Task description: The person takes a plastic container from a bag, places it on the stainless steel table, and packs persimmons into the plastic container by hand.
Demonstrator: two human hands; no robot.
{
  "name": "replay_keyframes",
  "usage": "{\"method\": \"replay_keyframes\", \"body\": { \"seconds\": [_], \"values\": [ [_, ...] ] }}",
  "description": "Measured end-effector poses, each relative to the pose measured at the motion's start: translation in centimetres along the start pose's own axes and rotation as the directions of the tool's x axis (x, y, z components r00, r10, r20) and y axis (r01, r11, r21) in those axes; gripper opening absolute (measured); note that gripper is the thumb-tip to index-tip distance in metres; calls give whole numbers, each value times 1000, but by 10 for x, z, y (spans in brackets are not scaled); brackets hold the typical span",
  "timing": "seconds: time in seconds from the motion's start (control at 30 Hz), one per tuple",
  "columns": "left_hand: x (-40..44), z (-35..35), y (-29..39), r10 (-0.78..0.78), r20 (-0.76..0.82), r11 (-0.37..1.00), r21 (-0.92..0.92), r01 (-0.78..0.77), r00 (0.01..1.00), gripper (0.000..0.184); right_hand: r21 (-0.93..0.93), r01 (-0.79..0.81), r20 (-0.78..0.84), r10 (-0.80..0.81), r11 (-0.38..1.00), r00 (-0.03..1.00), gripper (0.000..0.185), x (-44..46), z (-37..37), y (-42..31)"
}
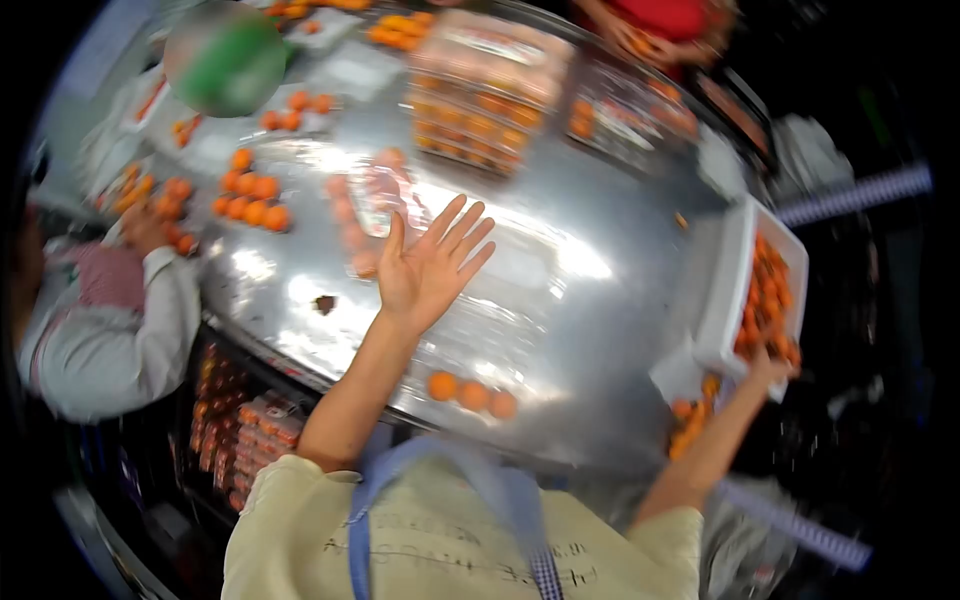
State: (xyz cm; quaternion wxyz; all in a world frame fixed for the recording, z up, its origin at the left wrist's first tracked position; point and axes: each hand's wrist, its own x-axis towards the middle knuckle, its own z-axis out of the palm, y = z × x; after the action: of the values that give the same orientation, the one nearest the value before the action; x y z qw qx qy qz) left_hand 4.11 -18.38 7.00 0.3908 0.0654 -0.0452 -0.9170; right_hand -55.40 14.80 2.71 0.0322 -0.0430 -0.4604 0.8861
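Note:
My left hand [432, 268] is raised over the metal table with its fingers spread, and nothing is in it. Beneath and beyond it lies a clear plastic pack [385, 190] by a line of round orange fruits [345, 215]. Close to my body, a short row of orange fruits [473, 396] sits by the table's front edge. On the right, my right hand [768, 370] reaches into the near end of a white foam box [722, 290] of orange fruits [768, 290]. Its fingers are blurred among the fruit, so their grip is unclear.
Stacked clear packs of fruit [480, 95] stand at the back of the metal table [620, 310]. More fruits [250, 190] lie left. A co-worker's sleeve [165, 310] is at the left edge, another person's hands [650, 45] at the back. Crates of packs [265, 440] sit below left.

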Motion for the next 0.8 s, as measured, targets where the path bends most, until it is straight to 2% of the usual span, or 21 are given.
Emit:
{"method": "replay_keyframes", "body": {
  "seconds": [0.03, 0.1, 0.2, 0.3, 0.4, 0.43, 0.5, 0.57, 0.6, 0.63, 0.67, 0.7, 0.73, 0.77, 0.8],
  "values": [
    [-4, -8, 28, 87, -28, 994, -69, -89, 996, 78, -113, 50, -31, -53, 992, 998, 62, 9, 2, 1],
    [-18, -27, 85, 310, -83, 948, -46, -315, 947, 78, -243, 38, 3, -38, 969, 999, 57, 21, -5, 9],
    [-56, -65, 168, 594, -99, 798, -53, -600, 799, 77, -414, 67, 84, -36, 908, 996, 49, 4, -3, 33],
    [-90, -96, 227, 749, -189, 640, -44, -768, 635, 79, -554, 101, 156, -16, 827, 988, 42, -52, 12, 59],
    [-107, -114, 257, 803, -240, 544, -77, -836, 545, 83, -639, 116, 275, 85, 760, 958, 35, -122, 32, 92],
    [-111, -120, 264, 813, -250, 523, -84, -848, 526, 83, -561, 109, 486, 219, 821, 846, 35, -102, 11, 114],
    [-118, -129, 271, 829, -246, 503, -67, -862, 503, 85, -688, 211, 457, 190, 694, 869, 33, -207, 68, 119],
    [-121, -129, 274, 824, -258, 508, -56, -859, 504, 86, -681, 154, 550, 361, 716, 753, 33, -232, 77, 139],
    [-122, -128, 274, 793, -311, 530, -70, -845, 523, 78, -692, 180, 586, 398, 699, 706, 31, -250, 80, 147],
    [-125, -146, 281, 747, -283, 599, -109, -794, 602, 66, -751, 195, 532, 402, 631, 745, 29, -315, 105, 136],
    [-124, -170, 278, 676, -259, 674, -158, -721, 689, 53, -757, 287, 609, 475, 587, 635, 26, -329, 97, 145],
    [-123, -158, 260, 696, -309, 700, 92, -708, 648, 23, -752, 325, 642, 527, 573, 557, 26, -373, 101, 140],
    [-120, -147, 239, 631, -319, 774, 198, -601, 707, 20, -702, 419, 712, 571, 576, 408, 28, -402, 90, 139],
    [-115, -132, 214, 515, -409, 855, 191, -482, 753, 27, -630, 599, 735, 630, 494, 253, 24, -437, 88, 127],
    [-113, -129, 185, 415, -424, 908, 253, -334, 805, 28, -617, 675, 677, 711, 405, 192, 21, -473, 95, 110]
  ]
}}
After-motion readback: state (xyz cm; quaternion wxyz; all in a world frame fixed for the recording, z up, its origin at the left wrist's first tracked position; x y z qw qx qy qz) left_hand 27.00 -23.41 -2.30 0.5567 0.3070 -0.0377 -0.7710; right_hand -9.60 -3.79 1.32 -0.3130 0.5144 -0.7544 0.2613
